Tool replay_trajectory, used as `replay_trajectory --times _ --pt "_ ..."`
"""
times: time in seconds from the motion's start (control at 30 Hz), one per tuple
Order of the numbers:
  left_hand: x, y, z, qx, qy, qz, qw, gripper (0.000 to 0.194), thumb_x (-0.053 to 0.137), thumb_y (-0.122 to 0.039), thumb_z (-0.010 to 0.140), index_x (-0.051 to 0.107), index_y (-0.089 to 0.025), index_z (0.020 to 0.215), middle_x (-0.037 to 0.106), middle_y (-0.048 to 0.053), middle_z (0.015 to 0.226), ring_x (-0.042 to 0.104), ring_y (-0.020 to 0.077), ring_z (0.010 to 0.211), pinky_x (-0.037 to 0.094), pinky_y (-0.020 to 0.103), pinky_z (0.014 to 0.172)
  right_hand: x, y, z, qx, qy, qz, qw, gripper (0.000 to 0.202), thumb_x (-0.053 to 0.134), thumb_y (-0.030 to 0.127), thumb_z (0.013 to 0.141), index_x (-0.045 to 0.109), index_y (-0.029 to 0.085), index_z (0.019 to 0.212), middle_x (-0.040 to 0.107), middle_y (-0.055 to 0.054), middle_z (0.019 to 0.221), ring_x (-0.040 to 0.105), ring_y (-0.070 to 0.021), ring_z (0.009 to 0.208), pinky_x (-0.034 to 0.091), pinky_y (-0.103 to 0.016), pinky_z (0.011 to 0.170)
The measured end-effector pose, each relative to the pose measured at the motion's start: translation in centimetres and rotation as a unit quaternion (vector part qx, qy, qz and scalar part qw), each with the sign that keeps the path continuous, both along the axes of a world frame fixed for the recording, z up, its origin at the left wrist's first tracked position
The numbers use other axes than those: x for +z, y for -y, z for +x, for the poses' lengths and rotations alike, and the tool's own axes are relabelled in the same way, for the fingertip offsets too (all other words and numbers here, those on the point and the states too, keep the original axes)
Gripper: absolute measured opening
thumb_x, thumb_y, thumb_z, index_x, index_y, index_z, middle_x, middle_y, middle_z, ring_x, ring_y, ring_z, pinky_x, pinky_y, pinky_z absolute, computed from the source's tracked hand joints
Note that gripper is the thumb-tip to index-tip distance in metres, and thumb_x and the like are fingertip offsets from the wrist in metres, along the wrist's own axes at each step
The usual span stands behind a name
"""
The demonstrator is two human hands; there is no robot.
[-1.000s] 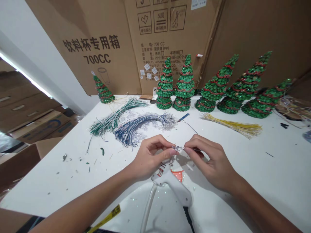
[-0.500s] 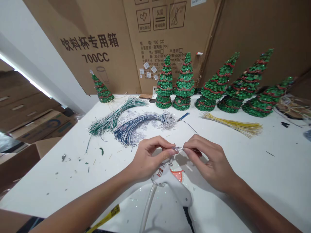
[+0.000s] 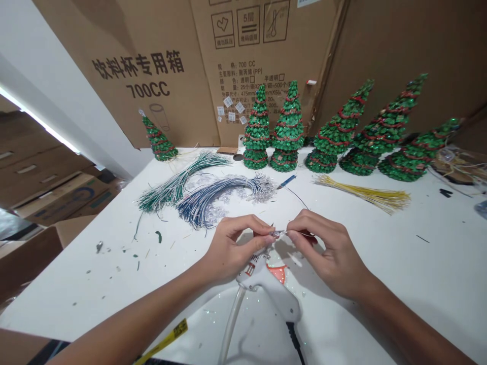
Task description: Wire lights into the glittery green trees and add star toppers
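Between thumb and fingers, my left hand [image 3: 241, 243] pinches a small clear plastic piece [image 3: 278, 233]. My right hand [image 3: 323, 248] is closed on a thin wire [image 3: 307, 234] that meets the clear piece. Both hands face each other just above the tip of a white hot glue gun [image 3: 272, 289], which lies on the table with a clear glue stick [image 3: 233, 317] in its back end. An orange-rimmed piece [image 3: 277, 274] shows beside the gun. My fingers hide part of the clear piece.
A bundle of blue wires [image 3: 205, 200] lies beyond my left hand, with green wires [image 3: 178, 182] behind it. Yellow wires [image 3: 365, 192] lie at right. Several green Christmas trees [image 3: 287, 132] stand before a cardboard box [image 3: 160, 30]. A blue-handled blade [image 3: 287, 181] rests mid-table.
Both hands keep almost the same place and grip. The clear piece and wire have shifted only very slightly between my fingertips, and the view has tilted a little.
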State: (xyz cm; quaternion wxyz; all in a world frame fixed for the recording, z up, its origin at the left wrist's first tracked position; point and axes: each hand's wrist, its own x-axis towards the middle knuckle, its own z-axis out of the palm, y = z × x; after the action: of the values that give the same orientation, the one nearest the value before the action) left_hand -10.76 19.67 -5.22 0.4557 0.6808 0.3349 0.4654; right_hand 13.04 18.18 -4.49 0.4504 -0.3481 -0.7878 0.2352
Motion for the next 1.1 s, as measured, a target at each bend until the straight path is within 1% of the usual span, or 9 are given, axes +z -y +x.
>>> replay_trajectory --times 0.17,0.27,0.37,0.47,0.53,0.6,0.77,0.87,1.1 --pt "0.1 0.0 -0.1 -0.006 -0.026 0.052 0.998 0.009 0.086 -0.025 0.098 0.084 -0.023 0.089 0.088 0.008 0.098 0.08 0.0209 0.089 0.062 0.037 0.085 0.1 -0.3 -0.1 -0.006 0.004 0.012 1.0 0.021 0.059 0.007 0.108 0.067 0.022 0.096 0.056 0.003 0.079 0.049 -0.0132 0.067 0.039 -0.03 0.06" --pt "0.4 0.2 -0.2 0.011 -0.045 0.071 0.996 0.003 0.084 -0.026 0.099 0.084 -0.023 0.097 0.087 0.007 0.096 0.079 0.0196 0.087 0.059 0.035 0.084 0.3 -0.3 -0.2 -0.015 0.008 0.032 0.999 0.021 0.059 0.006 0.107 0.067 0.022 0.097 0.057 0.002 0.08 0.051 -0.0135 0.068 0.04 -0.03 0.06" --pt "1.0 0.4 -0.2 0.044 -0.065 0.069 0.995 0.015 0.085 -0.032 0.097 0.082 -0.023 0.109 0.084 0.004 0.091 0.074 0.0171 0.078 0.056 0.033 0.081 0.4 -0.2 -0.3 -0.031 0.006 0.07 0.997 0.021 0.06 0.004 0.107 0.067 0.023 0.101 0.06 0.001 0.081 0.052 -0.0142 0.069 0.041 -0.031 0.06" --pt "1.6 0.4 -0.1 0.057 -0.081 0.048 0.994 0.023 0.073 -0.041 0.104 0.078 -0.021 0.094 0.081 0.003 0.079 0.069 0.0154 0.069 0.052 0.03 0.071 0.2 -0.2 -0.3 -0.049 0.008 0.12 0.992 0.023 0.061 0.001 0.106 0.066 0.024 0.106 0.064 0.0 0.084 0.056 -0.0148 0.071 0.043 -0.031 0.061" --pt "1.9 0.3 0.0 0.04 -0.091 0.031 0.995 0.041 0.063 -0.043 0.109 0.074 -0.02 0.077 0.078 0.003 0.068 0.066 0.0143 0.061 0.048 0.028 0.063 -0.1 -0.3 -0.3 -0.052 0.021 0.15 0.987 0.025 0.061 -0.001 0.105 0.066 0.024 0.108 0.068 -0.001 0.087 0.061 -0.0157 0.075 0.046 -0.03 0.064" --pt "2.0 0.2 0.1 0.017 -0.095 0.013 0.995 0.048 0.06 -0.044 0.111 0.072 -0.02 0.072 0.076 0.002 0.064 0.065 0.0133 0.057 0.046 0.027 0.06 -0.3 -0.3 -0.2 -0.049 0.038 0.169 0.984 0.027 0.061 -0.002 0.104 0.066 0.024 0.11 0.071 -0.002 0.09 0.065 -0.017 0.079 0.05 -0.031 0.068" --pt "2.2 -0.1 0.0 -0.015 -0.079 -0.012 0.997 0.039 0.06 -0.045 0.112 0.074 -0.021 0.085 0.081 0.003 0.075 0.074 0.0158 0.072 0.054 0.027 0.071 -0.5 -0.5 -0.1 -0.043 0.064 0.178 0.981 0.027 0.06 -0.002 0.104 0.066 0.023 0.11 0.072 -0.003 0.09 0.063 -0.0163 0.075 0.049 -0.029 0.064" --pt "2.3 -0.2 -0.3 -0.025 -0.083 -0.011 0.996 0.036 0.061 -0.042 0.112 0.076 -0.021 0.088 0.082 0.004 0.082 0.074 0.016 0.078 0.054 0.029 0.079 -0.3 -0.4 -0.2 -0.042 0.07 0.176 0.981 0.024 0.06 -0.002 0.105 0.066 0.022 0.107 0.071 -0.003 0.088 0.059 -0.0149 0.07 0.047 -0.029 0.062" --pt "2.4 -0.3 -0.4 -0.033 -0.077 -0.025 0.996 0.031 0.066 -0.038 0.109 0.078 -0.022 0.085 0.081 0.004 0.081 0.071 0.0159 0.076 0.052 0.03 0.079 0.1 -0.3 -0.2 -0.043 0.063 0.166 0.983 0.023 0.06 -0.001 0.105 0.065 0.021 0.107 0.069 -0.002 0.088 0.057 -0.0139 0.069 0.044 -0.029 0.061"
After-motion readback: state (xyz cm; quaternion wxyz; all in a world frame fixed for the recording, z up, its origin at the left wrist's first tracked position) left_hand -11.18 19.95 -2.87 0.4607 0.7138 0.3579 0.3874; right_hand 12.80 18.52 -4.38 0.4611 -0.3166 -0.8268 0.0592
